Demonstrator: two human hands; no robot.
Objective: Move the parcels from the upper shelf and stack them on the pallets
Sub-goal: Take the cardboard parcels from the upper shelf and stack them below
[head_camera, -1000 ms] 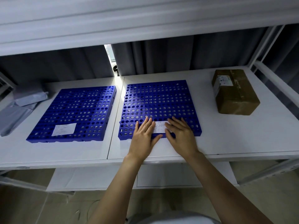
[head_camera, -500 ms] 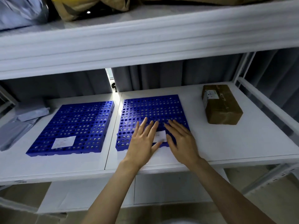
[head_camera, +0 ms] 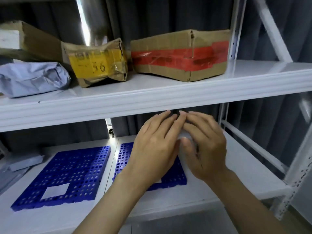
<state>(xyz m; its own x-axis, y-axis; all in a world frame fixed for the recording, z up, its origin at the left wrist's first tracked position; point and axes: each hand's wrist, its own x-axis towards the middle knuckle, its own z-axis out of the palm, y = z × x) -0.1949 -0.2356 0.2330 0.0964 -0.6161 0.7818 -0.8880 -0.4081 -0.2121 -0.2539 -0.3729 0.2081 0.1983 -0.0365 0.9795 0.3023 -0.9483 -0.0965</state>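
On the upper shelf (head_camera: pixel 152 97) stand a cardboard box with red tape (head_camera: pixel 180 54), a crumpled parcel with yellow tape (head_camera: pixel 99 63), a grey plastic-wrapped parcel (head_camera: pixel 32 78) and a brown box (head_camera: pixel 33 43) at the far left. Two blue perforated pallets lie on the lower shelf: the left pallet (head_camera: pixel 62 176) bare, the right pallet (head_camera: pixel 172 178) partly hidden by my hands. My left hand (head_camera: pixel 155 149) and my right hand (head_camera: pixel 204 146) hover side by side, raised just below the upper shelf's front edge, fingers spread, holding nothing.
Grey mailer bags (head_camera: pixel 20 166) lie at the left end of the lower shelf. A white upright post (head_camera: pixel 298 174) and diagonal brace (head_camera: pixel 270 29) frame the right side. Dark curtains hang behind the shelves.
My view has tilted up, bringing the upper shelf and its parcels into sight. Both hands have lifted off the right pallet and risen toward the upper shelf's edge.
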